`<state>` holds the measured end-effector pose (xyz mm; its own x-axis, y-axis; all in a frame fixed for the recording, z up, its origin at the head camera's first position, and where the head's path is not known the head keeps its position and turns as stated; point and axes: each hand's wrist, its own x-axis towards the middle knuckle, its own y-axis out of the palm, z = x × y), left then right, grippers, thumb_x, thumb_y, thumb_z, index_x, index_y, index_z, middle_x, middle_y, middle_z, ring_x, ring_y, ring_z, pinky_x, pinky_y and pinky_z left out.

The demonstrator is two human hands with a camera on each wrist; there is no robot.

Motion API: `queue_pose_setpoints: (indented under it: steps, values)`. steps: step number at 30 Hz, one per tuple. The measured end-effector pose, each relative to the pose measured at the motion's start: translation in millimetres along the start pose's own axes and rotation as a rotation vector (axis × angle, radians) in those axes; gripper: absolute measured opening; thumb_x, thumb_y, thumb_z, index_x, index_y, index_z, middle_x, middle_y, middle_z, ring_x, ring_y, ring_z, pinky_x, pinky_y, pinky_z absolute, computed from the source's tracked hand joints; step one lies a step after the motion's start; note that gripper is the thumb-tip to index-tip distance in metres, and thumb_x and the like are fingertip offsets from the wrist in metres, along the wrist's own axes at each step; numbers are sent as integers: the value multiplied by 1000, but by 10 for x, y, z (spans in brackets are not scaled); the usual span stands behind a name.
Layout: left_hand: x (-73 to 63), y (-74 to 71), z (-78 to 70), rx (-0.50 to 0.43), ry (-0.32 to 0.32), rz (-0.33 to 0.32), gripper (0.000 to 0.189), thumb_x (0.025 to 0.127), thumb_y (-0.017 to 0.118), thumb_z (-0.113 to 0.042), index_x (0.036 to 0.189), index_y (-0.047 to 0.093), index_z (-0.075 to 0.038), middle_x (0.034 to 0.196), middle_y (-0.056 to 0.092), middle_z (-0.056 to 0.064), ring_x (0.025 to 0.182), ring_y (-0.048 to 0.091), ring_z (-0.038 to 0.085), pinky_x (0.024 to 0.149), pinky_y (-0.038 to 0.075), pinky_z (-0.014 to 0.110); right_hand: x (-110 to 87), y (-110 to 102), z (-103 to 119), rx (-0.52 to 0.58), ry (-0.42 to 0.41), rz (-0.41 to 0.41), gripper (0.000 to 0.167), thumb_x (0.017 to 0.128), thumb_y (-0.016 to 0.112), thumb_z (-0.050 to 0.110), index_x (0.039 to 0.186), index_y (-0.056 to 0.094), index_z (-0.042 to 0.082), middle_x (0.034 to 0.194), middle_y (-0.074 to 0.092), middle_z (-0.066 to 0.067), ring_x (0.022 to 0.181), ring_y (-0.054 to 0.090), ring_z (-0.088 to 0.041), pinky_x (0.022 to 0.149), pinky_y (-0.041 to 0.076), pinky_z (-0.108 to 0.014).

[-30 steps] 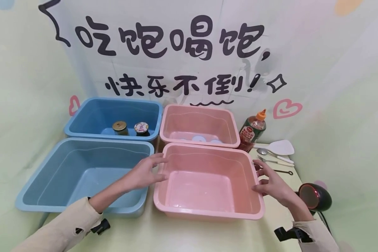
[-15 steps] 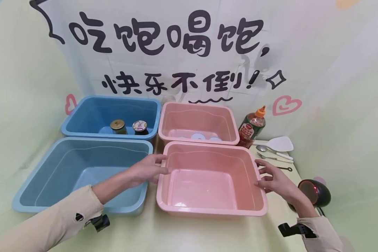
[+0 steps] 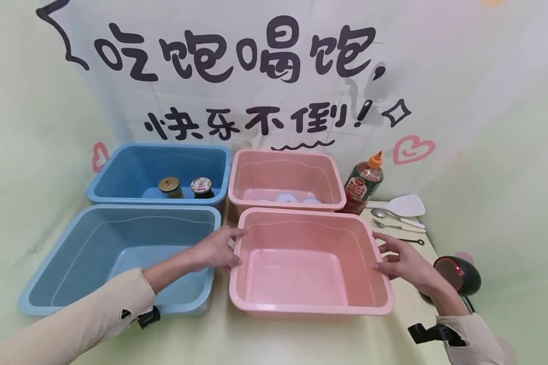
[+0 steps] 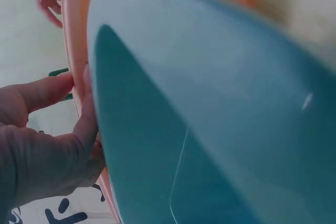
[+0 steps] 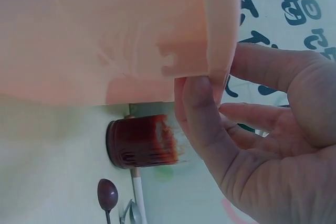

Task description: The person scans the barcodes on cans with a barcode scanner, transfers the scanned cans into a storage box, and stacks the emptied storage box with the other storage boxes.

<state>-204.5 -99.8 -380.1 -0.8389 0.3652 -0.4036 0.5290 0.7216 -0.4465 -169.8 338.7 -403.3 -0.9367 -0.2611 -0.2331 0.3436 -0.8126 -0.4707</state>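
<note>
In the head view, the front pink tub (image 3: 297,279) stands on the table between my two hands. My left hand (image 3: 215,248) pinches its left rim between thumb and fingers, close to the front blue tub (image 3: 164,233). That blue wall fills much of the left wrist view, beside the pink rim (image 4: 71,40). On the opposite side, my right hand (image 3: 407,264) holds the right rim, one finger over the edge and others underneath. Up close in the right wrist view, thumb and fingers lie on both sides of the pink rim (image 5: 220,30).
Behind stand a blue tub (image 3: 137,175) with two lidded jars (image 3: 169,185) and a smaller pink tub (image 3: 287,172) holding whitish discs (image 3: 286,198). A red sauce bottle (image 3: 364,181), white spatula (image 3: 407,205), spoon (image 3: 379,213), fork (image 3: 384,225) and black rounded object (image 3: 458,276) line the right.
The front pink tub has slid slightly to the right, away from the front blue tub. My left hand has followed and taken hold of its rim; my right hand has shifted right with it.
</note>
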Motion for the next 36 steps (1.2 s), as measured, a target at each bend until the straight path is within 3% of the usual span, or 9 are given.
queue_pose_setpoints:
  steps: [6,10,13,17,20,23,26,31,36]
  values:
    - [-147,-65,-58,-94,42,26,74,85,71,5,152,40,-4,114,59,18,71,72,22,62,61,36,-177,-99,164,2,-13,-19,79,90,73,10,153,27,-4,117,57,-26,86,69,-10,67,62,-37]
    - [-319,-162,-174,-150,104,64,76,87,72,1,153,35,-2,99,69,18,72,74,24,67,62,40,-340,-206,310,15,-63,-21,72,92,69,6,153,30,-2,114,62,-15,87,72,-11,69,62,-37]
    - [-439,-260,-273,-183,166,98,77,88,71,0,154,31,0,94,71,20,75,74,26,71,62,43,-462,-281,406,25,-105,-34,67,93,66,3,153,36,9,109,68,-1,80,74,-15,50,55,-26]
    - [-567,-408,-385,-191,228,108,77,89,70,0,155,30,1,101,71,21,81,75,27,72,62,43,-559,-350,524,95,-207,-64,63,93,60,-7,148,46,19,106,70,6,68,74,-16,34,41,-26]
    - [-661,-530,-457,-185,263,88,76,88,71,-3,154,32,0,99,71,20,80,74,25,73,62,43,-603,-385,631,148,-264,-95,61,92,57,-12,145,51,18,107,68,4,69,74,-16,44,52,-31]
    - [-775,-655,-531,-206,290,83,76,88,73,-8,153,35,-2,100,71,21,81,75,24,75,62,43,-680,-442,744,170,-290,-122,60,92,55,-14,144,52,16,107,70,4,64,70,-13,44,50,-30]
    - [-901,-781,-612,-238,320,101,75,89,74,-10,153,36,-4,109,71,24,86,75,26,79,61,45,-767,-530,843,260,-358,-59,63,92,46,-20,149,44,7,113,71,-1,66,69,-15,47,49,-31]
    - [-1092,-1003,-692,-244,374,85,71,90,72,-8,152,38,-7,110,71,22,89,75,32,83,61,43,-801,-610,1036,434,-448,84,66,92,35,-26,154,31,-2,127,66,-9,94,74,-22,74,60,-31]
    - [-1194,-1296,-576,-284,459,68,67,91,65,5,151,37,-3,110,73,18,92,74,29,81,61,40,-702,-528,1325,460,-452,108,66,93,36,-25,154,30,0,130,64,-12,101,73,-27,83,60,-33]
